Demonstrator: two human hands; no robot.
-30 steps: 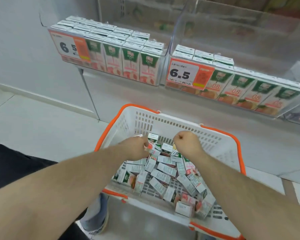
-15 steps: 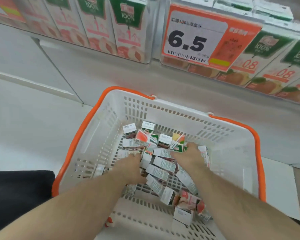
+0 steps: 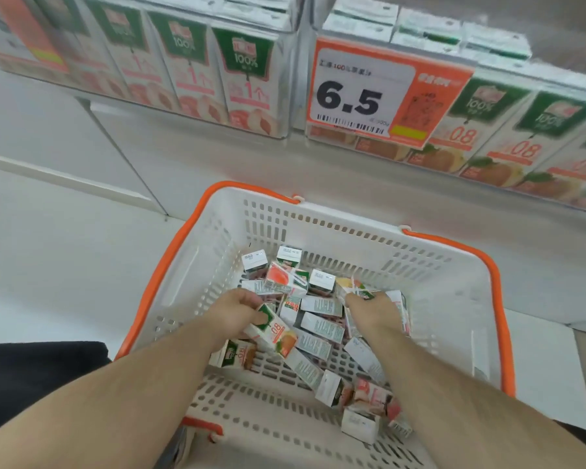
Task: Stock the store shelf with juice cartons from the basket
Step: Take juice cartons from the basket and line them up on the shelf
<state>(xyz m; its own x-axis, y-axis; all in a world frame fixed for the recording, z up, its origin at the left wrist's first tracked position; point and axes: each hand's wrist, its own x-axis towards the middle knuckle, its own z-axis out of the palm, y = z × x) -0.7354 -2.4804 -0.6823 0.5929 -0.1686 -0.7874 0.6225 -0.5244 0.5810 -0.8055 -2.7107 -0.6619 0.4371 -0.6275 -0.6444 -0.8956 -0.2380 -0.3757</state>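
Both arms reach into the basket (image 3: pixel 447 282). Left hand (image 3: pixel 232 316) now grips a carton (image 3: pixel 273 335), newly lifted; right hand (image 3: pixel 369 308), at 3 o'clock, fingers curled around another carton (image 3: pixel 361 292).

Bright, even light; soft motion blur and wide-angle bending toward the edges.

Below me a pale, glossy tiled floor (image 3: pixel 58 252) meets a plain white base panel (image 3: pixel 190 157) that runs along under the display, a thin vertical seam (image 3: pixel 129 170) splitting the panel at my left, all of it under flat, even indoor light with soft shadows.
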